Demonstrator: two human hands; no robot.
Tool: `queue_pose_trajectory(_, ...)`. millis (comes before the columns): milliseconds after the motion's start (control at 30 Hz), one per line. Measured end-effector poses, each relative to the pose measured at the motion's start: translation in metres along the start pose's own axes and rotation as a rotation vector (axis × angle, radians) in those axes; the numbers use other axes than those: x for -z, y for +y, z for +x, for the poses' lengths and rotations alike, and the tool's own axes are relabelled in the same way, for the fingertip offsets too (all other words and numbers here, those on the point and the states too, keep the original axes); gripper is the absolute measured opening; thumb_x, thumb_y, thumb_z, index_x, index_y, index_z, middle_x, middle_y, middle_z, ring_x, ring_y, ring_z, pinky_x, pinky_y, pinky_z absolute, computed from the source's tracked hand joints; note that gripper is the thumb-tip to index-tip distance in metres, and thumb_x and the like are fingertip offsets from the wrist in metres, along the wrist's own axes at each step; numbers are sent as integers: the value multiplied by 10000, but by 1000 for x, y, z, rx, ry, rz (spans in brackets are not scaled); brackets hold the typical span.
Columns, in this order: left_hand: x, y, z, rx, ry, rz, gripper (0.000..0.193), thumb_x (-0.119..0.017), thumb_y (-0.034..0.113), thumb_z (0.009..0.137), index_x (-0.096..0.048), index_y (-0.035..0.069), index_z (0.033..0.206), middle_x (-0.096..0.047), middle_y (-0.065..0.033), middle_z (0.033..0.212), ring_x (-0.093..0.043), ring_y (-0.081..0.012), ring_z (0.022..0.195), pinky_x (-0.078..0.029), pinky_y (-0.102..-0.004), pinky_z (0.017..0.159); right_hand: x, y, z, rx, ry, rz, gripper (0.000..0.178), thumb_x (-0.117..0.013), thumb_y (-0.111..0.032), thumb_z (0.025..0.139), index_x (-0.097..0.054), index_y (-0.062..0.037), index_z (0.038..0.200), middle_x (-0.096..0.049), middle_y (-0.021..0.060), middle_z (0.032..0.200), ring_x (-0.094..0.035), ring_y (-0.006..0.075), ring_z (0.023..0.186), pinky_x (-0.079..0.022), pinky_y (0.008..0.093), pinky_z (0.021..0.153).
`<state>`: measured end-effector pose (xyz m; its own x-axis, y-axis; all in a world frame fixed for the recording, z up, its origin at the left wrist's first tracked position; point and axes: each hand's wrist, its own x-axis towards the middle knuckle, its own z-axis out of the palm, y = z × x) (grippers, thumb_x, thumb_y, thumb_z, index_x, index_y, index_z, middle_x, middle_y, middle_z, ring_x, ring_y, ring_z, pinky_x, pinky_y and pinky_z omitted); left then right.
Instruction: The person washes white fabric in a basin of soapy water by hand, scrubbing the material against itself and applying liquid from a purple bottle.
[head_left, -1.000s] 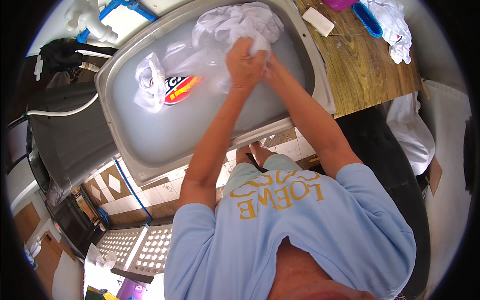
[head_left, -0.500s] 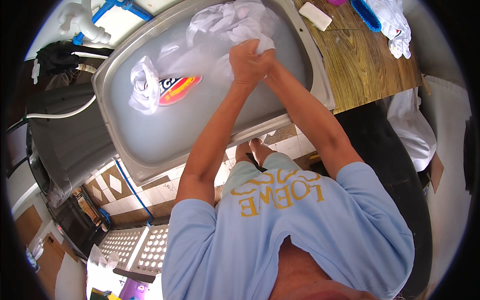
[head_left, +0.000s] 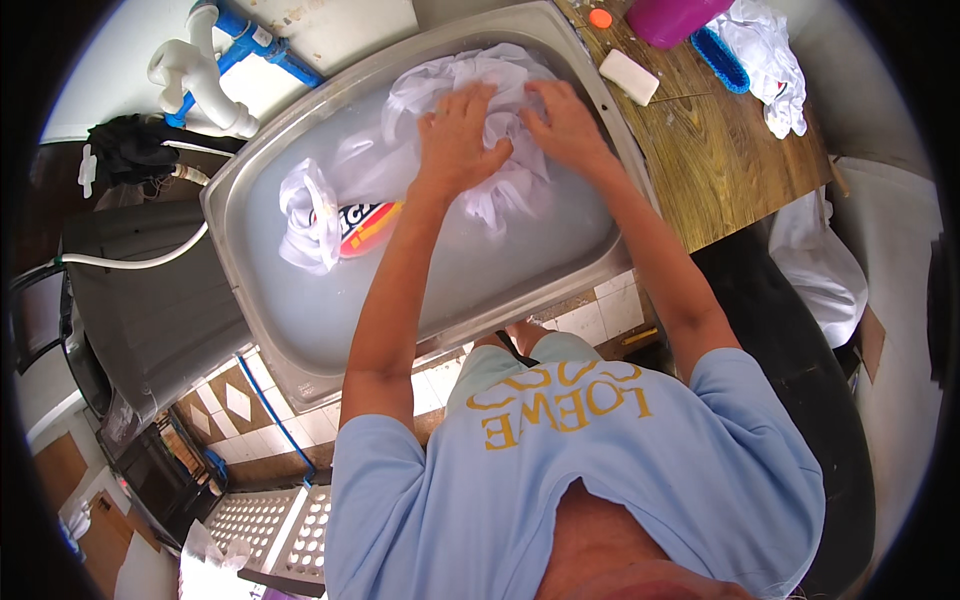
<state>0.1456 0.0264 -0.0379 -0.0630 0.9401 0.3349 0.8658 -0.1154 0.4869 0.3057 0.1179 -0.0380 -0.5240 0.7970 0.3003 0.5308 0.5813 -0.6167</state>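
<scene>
A wet white garment (head_left: 510, 185) lies bunched in cloudy water within a grey sink basin (head_left: 632, 165). Over its far part, my left hand (head_left: 458, 140) rests with fingers spread, touching or just above the cloth. My right hand (head_left: 568, 130) is beside it on the right, fingers apart and curved at the garment's edge; whether it touches is hard to tell. Neither hand grips anything. Toward the left, more white cloth (head_left: 308, 215) floats in a bunch, with a red, yellow and black print (head_left: 368, 226) next to it.
On the wooden counter (head_left: 720, 160) at right are a white soap bar (head_left: 629, 77), a blue brush (head_left: 720, 60), an orange cap (head_left: 600, 18), a purple container (head_left: 675, 18) and another white garment (head_left: 765, 60). White and blue pipes (head_left: 200, 75) stand behind the basin's left side.
Both hands were clasped together on the twisted cloth; they have let go and moved apart, fingers opened. The bunched garment has loosened in the water. The view has shifted slightly.
</scene>
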Motion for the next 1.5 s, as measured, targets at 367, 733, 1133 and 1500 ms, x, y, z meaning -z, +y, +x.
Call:
queue_pose_trajectory(367,26,-23,13,-1,156,-159,206,-614,200,773,-664,69,924,-616,-116,896,-561,-320,934,-443,-393,812,13,-9,32,-159,-420,34,267,-591,-257,766,-657,-76,951,-655,132,858,-614,319,807,-482,384,745)
queue_pose_trajectory(733,54,-47,4,361,-223,-335,238,-625,296,794,-668,68,850,-635,-94,788,-589,-306,828,-434,-428,775,32,-8,34,-292,-537,-48,337,-585,-359,802,-667,-38,869,-652,159,830,-616,344,811,-485,400,741)
queue_pose_trajectory(1133,55,-53,20,241,66,-363,119,-673,106,743,-633,35,830,-543,-91,704,-530,-211,659,-423,-282,586,-9,19,86,-380,-249,584,210,-544,-231,895,-612,-33,872,-554,-40,770,-472,44,749,-394,209,690)
queue_pose_trajectory(1500,60,8,-79,522,-234,-316,224,-699,197,762,-597,42,887,-546,-84,823,-550,-242,704,-446,-346,639,71,15,-1,-344,-626,615,223,-613,-155,833,-557,-62,1027,-537,-22,826,-490,54,779,-381,187,703)
